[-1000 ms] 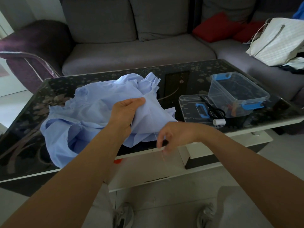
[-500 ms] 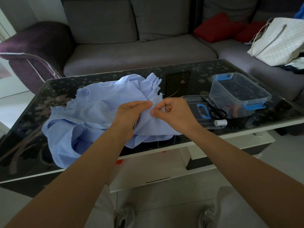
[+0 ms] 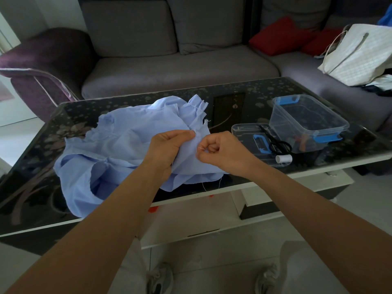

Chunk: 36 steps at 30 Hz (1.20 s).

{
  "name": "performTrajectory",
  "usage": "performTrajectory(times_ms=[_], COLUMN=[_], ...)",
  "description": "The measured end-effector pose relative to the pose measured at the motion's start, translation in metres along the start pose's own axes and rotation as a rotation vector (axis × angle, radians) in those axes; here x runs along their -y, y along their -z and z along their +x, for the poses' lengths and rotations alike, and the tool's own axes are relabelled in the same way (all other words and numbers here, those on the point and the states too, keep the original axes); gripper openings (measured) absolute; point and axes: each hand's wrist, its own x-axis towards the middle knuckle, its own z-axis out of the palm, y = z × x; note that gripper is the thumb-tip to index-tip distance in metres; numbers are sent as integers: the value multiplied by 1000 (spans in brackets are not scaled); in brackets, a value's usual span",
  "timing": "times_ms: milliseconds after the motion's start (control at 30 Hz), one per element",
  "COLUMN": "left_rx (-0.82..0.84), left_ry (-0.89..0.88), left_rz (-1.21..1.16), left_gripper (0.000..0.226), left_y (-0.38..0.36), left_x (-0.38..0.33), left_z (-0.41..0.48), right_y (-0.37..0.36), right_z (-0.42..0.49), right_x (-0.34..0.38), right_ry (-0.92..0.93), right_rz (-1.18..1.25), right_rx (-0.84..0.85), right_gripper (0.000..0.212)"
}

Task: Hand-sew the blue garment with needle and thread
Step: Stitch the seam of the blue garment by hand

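A crumpled light blue garment [image 3: 118,149] lies on the dark glass coffee table [image 3: 38,187]. My left hand [image 3: 167,145] grips a raised fold of it, thumb on top. My right hand [image 3: 220,150] is curled just right of that fold and pinches a thin needle [image 3: 200,148] against the cloth. A fine white thread [image 3: 203,185] hangs from the garment's lower edge over the table's front.
A clear plastic box with blue clips [image 3: 307,122] stands on the table's right side, its lid [image 3: 250,134] beside it with black scissors [image 3: 277,143] and a white thread spool [image 3: 283,159]. A grey sofa [image 3: 180,66] lies beyond, with red cushions [image 3: 282,35] and a white bag [image 3: 358,54].
My right hand rose from the table's front edge to the fold held by my left hand and now pinches the needle at the cloth. My left hand kept its grip.
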Motion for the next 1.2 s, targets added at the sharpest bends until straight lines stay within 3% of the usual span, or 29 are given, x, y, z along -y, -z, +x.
performTrajectory(times_ms=[33,133,167,267,333,433,500,600,700,767,867,1033,1200], left_rx=[-4,27,27,-8,-14,-20,-10,23,37,41,16,-54,-62], left_ry=[6,5,2,3,8,19,18,-13,-40,-42,-77,-232,-227], left_rz=[5,28,38,47,29,55,88,156,206,234,269,429,494], left_gripper=[57,16,12,47,51,39,31,14,17,24,14,14,13], left_y=[0,-1,-1,0,1,1,0,0,1,1,3,6,10], left_x=[0,-2,-1,0,0,-2,-6,-8,-8,-9,-10,-10,-8], left_z=[1,-2,-2,1,2,0,-3,-6,-7,-8,-7,-5,-5], right_y=[2,3,2,0,4,13,15,16,18,18,18,18,23], right_z=[0,-2,-3,-5,-3,3,5,5,4,3,4,6,6], right_x=[0,0,0,2,2,-1,-3,-7,-10,-8,-5,-11,-14], right_ry=[-2,7,9,-3,-21,-122,-234,-423,-375,-365,-370,-370,-415], right_rz=[8,46,50,47,23,95,165,346,447,437,412,299,222], right_rx=[18,92,125,197,130,-163,-305,-239,-155,-178,-286,-383,-407], right_gripper=[9,9,9,8,9,6,18,34,25,18,11,19,25])
